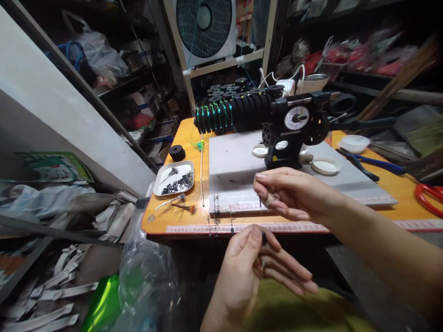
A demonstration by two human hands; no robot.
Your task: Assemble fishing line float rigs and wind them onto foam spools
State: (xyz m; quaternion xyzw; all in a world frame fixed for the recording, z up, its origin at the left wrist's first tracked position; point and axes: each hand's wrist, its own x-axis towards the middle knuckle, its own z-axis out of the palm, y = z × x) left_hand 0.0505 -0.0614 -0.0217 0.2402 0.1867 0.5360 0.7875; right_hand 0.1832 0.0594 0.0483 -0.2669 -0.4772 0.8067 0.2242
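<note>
My left hand (242, 263) is low in front of the table edge, palm turned up. Its thumb and forefinger pinch a small dark piece (264, 239), mostly covered by the fingers. Above it, my right hand (294, 193) has thumb and forefinger pressed together. A short thin dark bit shows just below those fingertips, too small to name. One right finger has a pale wrap (270, 199). Left of my hands, thin dark strands with small black parts (232, 229) hang over the table's front edge.
A black hand-built machine (284, 124) with a dial and a row of spools (224, 113) wound with green line stands on a grey board (235, 170). A white tray (158, 184) holds small black parts. Blue-handled pliers (380, 163) and red-handled scissors (427, 198) lie right.
</note>
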